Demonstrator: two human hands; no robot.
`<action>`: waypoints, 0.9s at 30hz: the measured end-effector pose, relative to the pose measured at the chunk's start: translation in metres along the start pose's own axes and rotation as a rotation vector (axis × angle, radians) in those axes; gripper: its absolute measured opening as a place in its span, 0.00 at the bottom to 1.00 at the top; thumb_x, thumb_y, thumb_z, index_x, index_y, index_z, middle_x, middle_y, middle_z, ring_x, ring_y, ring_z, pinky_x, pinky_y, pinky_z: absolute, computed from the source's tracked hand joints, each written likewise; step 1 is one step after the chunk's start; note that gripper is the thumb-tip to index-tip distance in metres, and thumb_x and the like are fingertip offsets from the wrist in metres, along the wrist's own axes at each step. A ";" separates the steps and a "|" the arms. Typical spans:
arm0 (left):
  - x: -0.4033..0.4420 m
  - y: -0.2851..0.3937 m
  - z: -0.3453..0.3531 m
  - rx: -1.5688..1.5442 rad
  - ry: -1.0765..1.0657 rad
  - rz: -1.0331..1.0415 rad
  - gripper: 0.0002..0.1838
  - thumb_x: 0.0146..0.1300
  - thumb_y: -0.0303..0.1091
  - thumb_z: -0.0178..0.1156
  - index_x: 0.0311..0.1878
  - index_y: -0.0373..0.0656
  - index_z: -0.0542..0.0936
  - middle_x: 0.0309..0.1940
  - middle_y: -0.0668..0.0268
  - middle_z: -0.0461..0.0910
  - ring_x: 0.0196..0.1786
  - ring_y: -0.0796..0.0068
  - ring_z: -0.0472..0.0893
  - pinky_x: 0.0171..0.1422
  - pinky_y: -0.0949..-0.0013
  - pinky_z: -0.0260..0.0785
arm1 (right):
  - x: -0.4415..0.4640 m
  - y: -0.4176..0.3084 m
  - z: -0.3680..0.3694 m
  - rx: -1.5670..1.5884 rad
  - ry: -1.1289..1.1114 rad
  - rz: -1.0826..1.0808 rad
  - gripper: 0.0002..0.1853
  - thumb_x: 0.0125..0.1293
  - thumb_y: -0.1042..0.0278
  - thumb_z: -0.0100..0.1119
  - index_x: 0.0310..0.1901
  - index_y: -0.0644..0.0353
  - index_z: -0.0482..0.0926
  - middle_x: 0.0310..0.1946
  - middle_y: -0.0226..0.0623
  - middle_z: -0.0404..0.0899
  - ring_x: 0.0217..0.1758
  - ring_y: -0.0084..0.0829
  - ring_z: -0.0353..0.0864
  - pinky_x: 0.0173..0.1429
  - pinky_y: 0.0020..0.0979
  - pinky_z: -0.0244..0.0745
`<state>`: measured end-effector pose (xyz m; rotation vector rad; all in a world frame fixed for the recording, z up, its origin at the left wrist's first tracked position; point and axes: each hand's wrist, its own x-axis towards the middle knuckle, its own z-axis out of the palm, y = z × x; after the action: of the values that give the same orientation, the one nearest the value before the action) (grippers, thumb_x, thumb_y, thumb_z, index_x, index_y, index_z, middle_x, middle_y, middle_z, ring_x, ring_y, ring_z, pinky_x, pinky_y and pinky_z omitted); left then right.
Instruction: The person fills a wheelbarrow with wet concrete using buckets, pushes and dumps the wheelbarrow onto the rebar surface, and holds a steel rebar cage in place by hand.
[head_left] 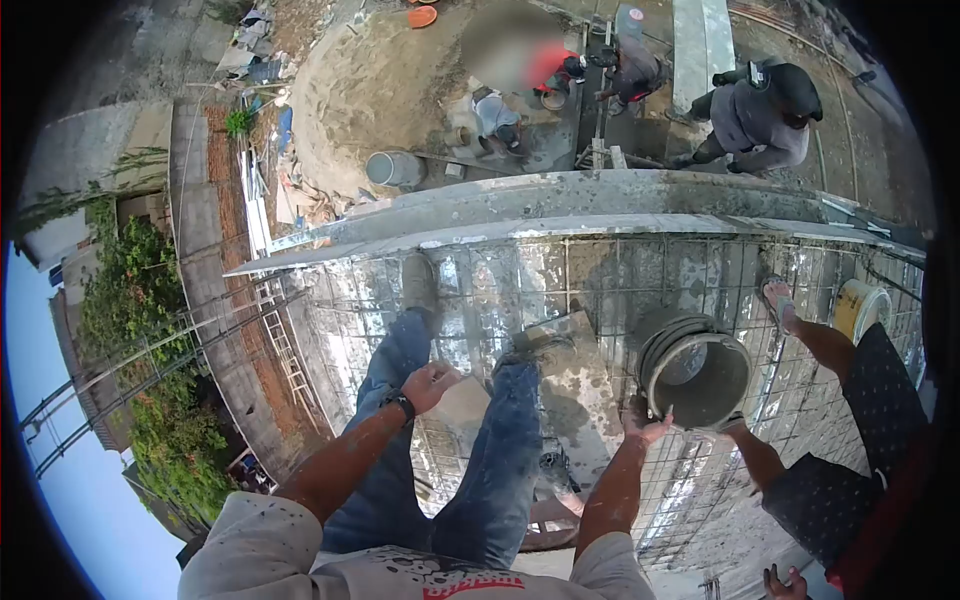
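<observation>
My right hand (648,425) grips the near left edge of a stack of grey, cement-stained buckets (655,350). The top bucket is tilted so that its hollow inside faces me. My left hand (430,388), with a dark watch on the wrist, hangs over my legs with its fingers curled in. I see nothing held in it. A pale flat patch (463,402) lies below that hand, between my legs. Under the buckets and my feet spreads a grid of steel rebar (590,270) over shiny, mortar-smeared panels.
A bare-legged person (820,350) stands at the right, near a yellowish bucket (860,308). Beyond the raised concrete edge (560,195) is a lower level with several workers, a sand heap (350,90) and a grey drum (393,169). A ladder (290,355) stands at left.
</observation>
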<state>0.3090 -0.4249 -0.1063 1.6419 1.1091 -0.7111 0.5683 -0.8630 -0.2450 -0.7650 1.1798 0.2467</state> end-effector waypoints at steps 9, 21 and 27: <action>0.012 -0.007 -0.015 -0.220 -0.055 0.033 0.29 0.66 0.55 0.60 0.56 0.37 0.77 0.49 0.54 0.82 0.51 0.64 0.82 0.57 0.63 0.73 | 0.012 0.000 0.053 -0.018 0.233 -0.070 0.18 0.66 0.56 0.52 0.48 0.61 0.76 0.46 0.42 0.78 0.43 0.38 0.76 0.40 0.37 0.80; 0.045 -0.080 -0.120 -0.226 0.117 -0.040 0.23 0.68 0.49 0.59 0.53 0.37 0.79 0.44 0.57 0.84 0.48 0.66 0.84 0.53 0.65 0.74 | -0.035 0.035 0.119 -0.395 0.254 0.116 0.20 0.65 0.57 0.53 0.55 0.60 0.74 0.57 0.46 0.72 0.52 0.54 0.69 0.42 0.36 0.79; 0.172 -0.037 0.017 -0.233 -0.160 -0.017 0.40 0.62 0.61 0.62 0.62 0.32 0.71 0.51 0.50 0.82 0.55 0.63 0.81 0.60 0.63 0.70 | -0.074 0.102 0.148 -0.501 0.243 0.117 0.13 0.72 0.58 0.47 0.49 0.56 0.76 0.48 0.37 0.80 0.50 0.37 0.78 0.45 0.40 0.79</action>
<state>0.3465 -0.3809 -0.2733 1.3563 1.0499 -0.6847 0.5928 -0.6765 -0.1957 -1.1889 1.4146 0.5730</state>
